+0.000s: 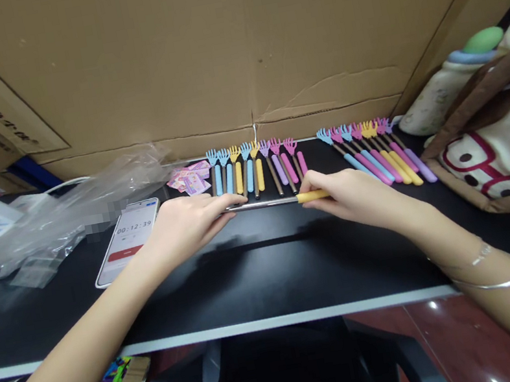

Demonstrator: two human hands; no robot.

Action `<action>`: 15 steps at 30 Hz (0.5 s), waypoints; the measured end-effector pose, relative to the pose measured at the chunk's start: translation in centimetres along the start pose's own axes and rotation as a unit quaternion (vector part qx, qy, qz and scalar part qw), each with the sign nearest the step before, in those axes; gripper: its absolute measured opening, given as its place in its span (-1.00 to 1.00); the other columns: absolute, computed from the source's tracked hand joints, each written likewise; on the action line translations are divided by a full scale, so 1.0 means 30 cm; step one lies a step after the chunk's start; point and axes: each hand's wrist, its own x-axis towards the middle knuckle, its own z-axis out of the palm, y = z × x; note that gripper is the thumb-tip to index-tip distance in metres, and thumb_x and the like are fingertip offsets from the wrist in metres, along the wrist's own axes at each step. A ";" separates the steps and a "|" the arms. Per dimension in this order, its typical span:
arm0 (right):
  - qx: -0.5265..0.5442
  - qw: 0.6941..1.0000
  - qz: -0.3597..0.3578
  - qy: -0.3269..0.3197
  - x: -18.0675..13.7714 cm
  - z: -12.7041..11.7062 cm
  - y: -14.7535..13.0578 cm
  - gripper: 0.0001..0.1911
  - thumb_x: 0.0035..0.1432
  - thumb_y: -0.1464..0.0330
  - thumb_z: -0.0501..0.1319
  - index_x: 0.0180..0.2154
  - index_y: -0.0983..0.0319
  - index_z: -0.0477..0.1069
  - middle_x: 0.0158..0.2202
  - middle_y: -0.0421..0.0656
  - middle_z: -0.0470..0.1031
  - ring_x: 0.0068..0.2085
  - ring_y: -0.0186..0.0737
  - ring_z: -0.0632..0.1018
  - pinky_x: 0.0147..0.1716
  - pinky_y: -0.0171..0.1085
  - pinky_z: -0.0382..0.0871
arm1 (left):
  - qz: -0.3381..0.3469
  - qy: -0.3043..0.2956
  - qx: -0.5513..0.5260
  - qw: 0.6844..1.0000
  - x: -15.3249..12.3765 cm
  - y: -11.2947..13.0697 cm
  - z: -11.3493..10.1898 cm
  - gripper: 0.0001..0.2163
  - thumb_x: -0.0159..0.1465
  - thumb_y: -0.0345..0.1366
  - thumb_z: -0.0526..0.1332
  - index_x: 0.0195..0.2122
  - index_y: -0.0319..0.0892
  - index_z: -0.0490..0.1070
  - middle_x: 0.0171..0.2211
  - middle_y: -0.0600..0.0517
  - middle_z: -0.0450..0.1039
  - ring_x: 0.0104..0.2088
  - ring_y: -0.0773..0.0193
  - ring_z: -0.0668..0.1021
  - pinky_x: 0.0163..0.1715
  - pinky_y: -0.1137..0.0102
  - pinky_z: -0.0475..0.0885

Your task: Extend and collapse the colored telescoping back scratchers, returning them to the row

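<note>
Two bare hands meet over a black desk [276, 286], holding one thin metal rod [264, 204] level between them. The left hand [194, 223] has its thumb and fingers pinched together on the rod's left end; the fingers cover that tip, so its shape cannot be told. The right hand [355, 196] is clamped on a yellow handle [308, 196] at the rod's right end, thumb and fingertips closed around it.

The rod is slim, straight and shiny grey, running crosswise near the middle of the desk, raised above the surface with its dark shadow below. The yellow handle is smooth and thicker than the rod.

Just beyond the hands lies a row of back scratcher parts [260, 175]: dark shafts topped by small claws in blue, yellow, purple and pink, with coloured handles beside them. To the right, a slanted group of back scratchers [397, 167] lies with handles in line with their shafts. Near the left forearm a phone [130, 234] shows 00:12:39, by a clear plastic bag [83, 198] and small printed cards [191, 179]. A pale bottle [444, 88] stands tilted at far right, behind a brown-trimmed fabric bag [489, 207].
</note>
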 end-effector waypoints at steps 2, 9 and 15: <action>-0.009 1.000 -0.001 0.004 0.000 -0.003 0.001 -0.82 0.33 0.21 0.05 -0.24 0.16 0.31 -0.44 -0.20 0.54 -0.51 -0.28 0.48 -0.48 -0.34 0.18 | 0.000 0.008 -0.002 1.000 0.000 0.000 0.002 -0.69 0.44 -0.15 -0.01 0.05 0.03 0.48 -0.18 0.03 0.63 -0.26 0.22 0.64 -0.41 0.45 0.32; -0.037 0.999 -0.007 -0.018 0.001 -0.003 0.003 -0.70 0.38 0.15 -0.03 -0.25 0.17 0.35 -0.38 -0.17 0.56 -0.42 -0.24 0.52 -0.45 -0.33 0.16 | 0.018 0.027 0.004 0.999 0.002 -0.001 0.006 -0.69 0.44 -0.17 0.01 0.03 0.04 0.51 -0.26 0.04 0.63 -0.29 0.22 0.63 -0.44 0.44 0.29; -0.043 0.999 0.001 -0.024 0.001 0.001 0.002 -0.64 0.39 0.14 -0.07 -0.26 0.17 0.39 -0.39 -0.17 0.55 -0.41 -0.24 0.51 -0.45 -0.32 0.12 | 0.017 0.022 0.001 1.000 0.002 0.000 0.002 -0.68 0.43 -0.17 0.01 0.05 0.05 0.51 -0.33 0.02 0.62 -0.35 0.22 0.60 -0.46 0.44 0.27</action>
